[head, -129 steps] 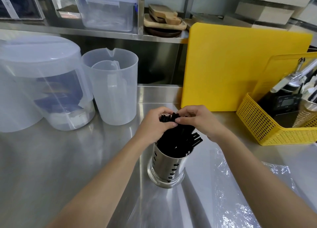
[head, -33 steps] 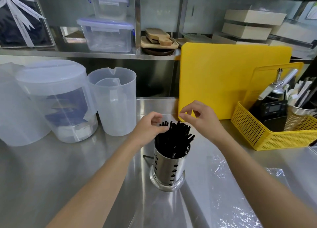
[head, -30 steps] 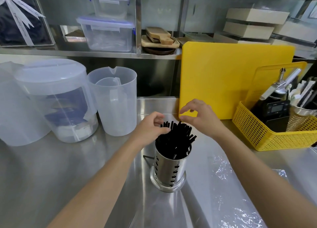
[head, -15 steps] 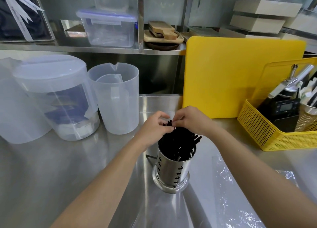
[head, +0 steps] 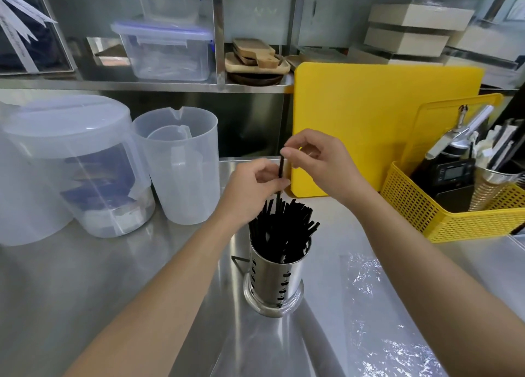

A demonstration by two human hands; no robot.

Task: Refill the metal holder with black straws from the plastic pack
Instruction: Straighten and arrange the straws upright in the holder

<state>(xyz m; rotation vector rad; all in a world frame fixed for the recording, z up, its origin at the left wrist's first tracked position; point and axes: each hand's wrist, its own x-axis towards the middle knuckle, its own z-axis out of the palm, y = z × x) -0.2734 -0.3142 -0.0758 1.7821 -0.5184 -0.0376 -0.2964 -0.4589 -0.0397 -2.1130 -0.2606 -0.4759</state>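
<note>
A perforated metal holder (head: pixel 274 280) stands upright on the steel counter, packed with several black straws (head: pixel 284 224) that fan out above its rim. One black straw (head: pixel 281 168) stands raised above the bunch, its lower end among the others. My right hand (head: pixel 319 165) pinches its top end between thumb and forefinger. My left hand (head: pixel 252 190) closes around its lower part just above the bunch. The clear plastic pack (head: pixel 372 314) lies flat and crinkled on the counter to the right of the holder.
A yellow cutting board (head: pixel 380 121) leans upright behind the holder. A yellow basket (head: pixel 454 217) with tools stands at the right. Two translucent jugs (head: pixel 181 163) (head: pixel 71 160) stand at the left. A shelf with clear boxes (head: pixel 167 52) runs above.
Both hands were down at the straw tops half a second ago. Now my right hand has risen with one straw pulled up out of the bunch, and my left hand grips it lower down.
</note>
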